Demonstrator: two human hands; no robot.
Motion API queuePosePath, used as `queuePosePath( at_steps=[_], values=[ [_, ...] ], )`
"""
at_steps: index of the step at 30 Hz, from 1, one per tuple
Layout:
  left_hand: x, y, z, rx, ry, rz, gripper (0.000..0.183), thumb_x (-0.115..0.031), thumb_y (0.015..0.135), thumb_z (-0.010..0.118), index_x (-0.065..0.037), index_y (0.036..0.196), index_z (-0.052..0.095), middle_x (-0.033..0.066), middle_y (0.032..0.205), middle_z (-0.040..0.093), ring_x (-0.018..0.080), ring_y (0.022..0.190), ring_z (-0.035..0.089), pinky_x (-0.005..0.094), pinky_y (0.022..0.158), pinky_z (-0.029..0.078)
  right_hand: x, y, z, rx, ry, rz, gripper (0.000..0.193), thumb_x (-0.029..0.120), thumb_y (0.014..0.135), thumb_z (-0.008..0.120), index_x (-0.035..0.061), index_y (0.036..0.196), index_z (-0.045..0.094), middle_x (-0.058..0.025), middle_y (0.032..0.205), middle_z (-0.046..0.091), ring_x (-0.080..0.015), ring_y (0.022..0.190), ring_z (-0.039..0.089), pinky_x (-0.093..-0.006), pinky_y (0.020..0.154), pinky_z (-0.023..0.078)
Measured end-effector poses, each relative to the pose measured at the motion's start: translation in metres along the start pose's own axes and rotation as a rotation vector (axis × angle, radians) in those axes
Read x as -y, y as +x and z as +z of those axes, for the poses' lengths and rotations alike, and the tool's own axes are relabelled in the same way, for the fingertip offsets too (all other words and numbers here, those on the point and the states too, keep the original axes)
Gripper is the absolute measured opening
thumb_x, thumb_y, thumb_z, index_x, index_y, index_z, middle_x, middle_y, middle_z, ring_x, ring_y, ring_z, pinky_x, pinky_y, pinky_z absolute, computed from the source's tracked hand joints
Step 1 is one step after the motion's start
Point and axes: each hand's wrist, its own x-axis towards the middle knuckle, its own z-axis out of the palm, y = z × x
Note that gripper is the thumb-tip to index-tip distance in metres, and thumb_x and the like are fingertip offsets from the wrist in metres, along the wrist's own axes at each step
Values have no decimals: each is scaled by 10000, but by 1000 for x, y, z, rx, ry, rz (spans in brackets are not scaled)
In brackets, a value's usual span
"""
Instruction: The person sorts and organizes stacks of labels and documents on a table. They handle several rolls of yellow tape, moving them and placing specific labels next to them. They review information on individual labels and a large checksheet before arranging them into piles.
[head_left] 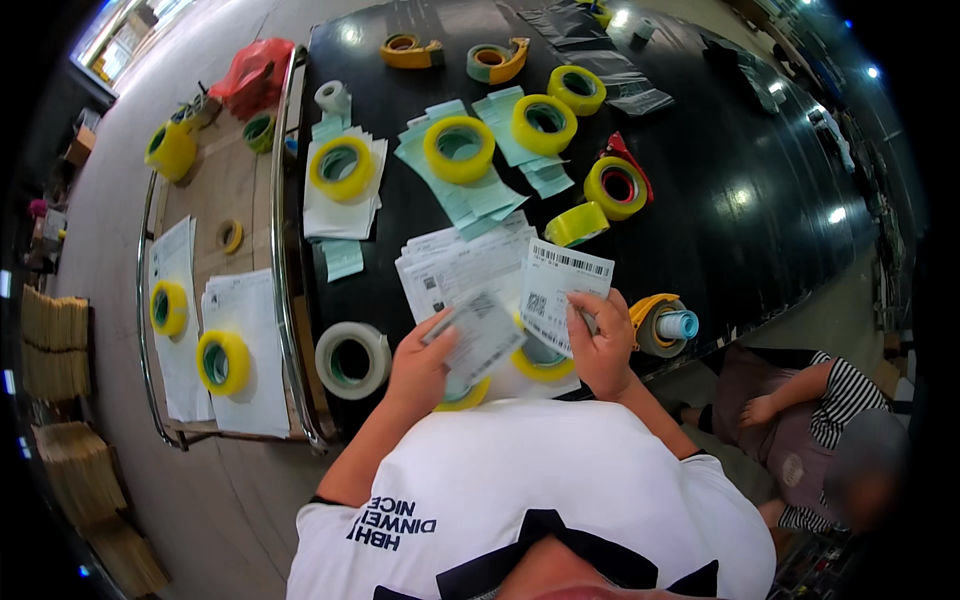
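Note:
My left hand (pixel 417 368) is closed on a printed label sheet (pixel 482 335), which looks blurred. Between the thumb and fingers of my right hand (pixel 604 352) is another printed label sheet (pixel 562 282), with a barcode along its top and a square code lower down. Both sheets are held up over a pile of printed sheets (pixel 440 262) on the black table (pixel 730 235). Partly hidden beneath them, a yellow tape roll (pixel 540 368) and a second yellow tape roll (pixel 466 398) lie close to my body.
Yellow tape rolls (pixel 458 150) weigh down stacks of pale green and white slips. Tape dispensers (pixel 498 62) lie at the far side; another dispenser (pixel 660 325) is right of my right hand. A metal-railed cart (pixel 285 300) stands left. Another person (pixel 800 430) is at the right.

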Motion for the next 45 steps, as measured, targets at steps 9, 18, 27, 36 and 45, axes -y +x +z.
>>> queuePosePath(
  at_steps=[9, 18, 27, 36, 45],
  values=[
    [-21, 23, 17, -8, 43, 112, 271, -44, 926, 622, 16, 1182, 561, 135, 1145, 632, 186, 1018, 631, 338, 905, 515, -25, 22, 12, 316, 710, 604, 198, -40, 912, 518, 46, 1067, 606, -47, 1101, 556, -138, 1033, 541, -283, 928, 440],
    [25, 71, 28, -123, 97, 204, 294, -94, 866, 701, -72, 1118, 551, 113, 1460, 363, 211, 1254, 444, 336, 1014, 420, -39, 18, 47, 492, 582, 642, 437, 15, 932, 572, -6, 1331, 394, -124, 1254, 515, -170, 1166, 519, -302, 987, 453],
    [12, 93, 41, -78, 447, 525, 801, 31, 824, 692, -3, 1487, 244, 172, 1324, 462, 216, 1191, 507, 332, 993, 451, -37, 47, 48, 322, 1027, 950, 562, -8, 916, 616, 29, 1426, 385, -83, 1280, 566, -160, 1152, 556, -301, 989, 458],
    [6, 136, -23, 35, 647, 574, 885, 79, 763, 717, -20, 1494, 229, 102, 1079, 625, 182, 1054, 592, 326, 986, 444, -95, 58, 86, 462, 508, 562, 361, -20, 818, 716, 51, 1156, 613, -51, 1072, 645, -134, 975, 604, -275, 854, 496],
    [11, 146, -32, -23, 431, 163, 657, 29, 843, 682, 31, 1418, 366, 85, 1087, 626, 162, 987, 630, 293, 877, 515, -103, 61, 106, 165, 831, 839, 436, 26, 900, 631, -88, 1276, 443, -144, 1128, 635, -168, 978, 635, -300, 860, 530]
  ],
)
